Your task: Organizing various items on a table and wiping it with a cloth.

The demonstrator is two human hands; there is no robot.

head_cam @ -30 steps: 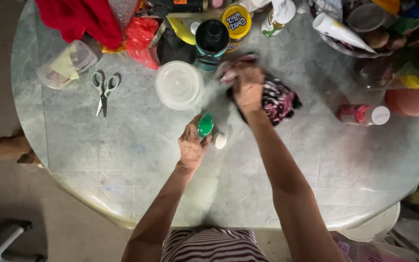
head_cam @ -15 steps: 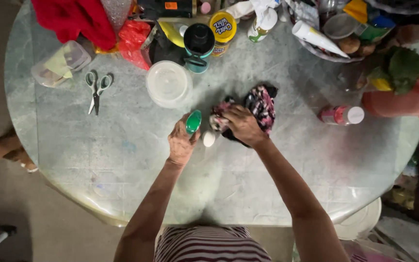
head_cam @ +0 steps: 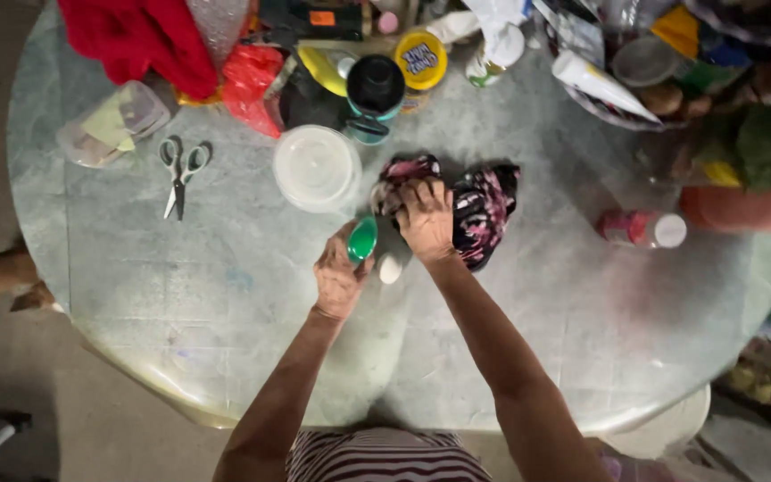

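My left hand grips a small green bottle just above the grey marbled tabletop. A small white cap lies on the table right beside it. My right hand presses down on a dark floral cloth bunched on the tabletop, fingers curled into its left part. The cloth spreads to the right of the hand.
A clear round lidded tub sits left of the cloth. Scissors lie further left near a small plastic box. A black-lidded cup, yellow-lidded jar, red cloth and clutter line the far edge. A pink bottle lies at right.
My right hand has swept the floral cloth across the table, first toward me and left, now back away a little. My left hand has kept the green bottle in about the same place.
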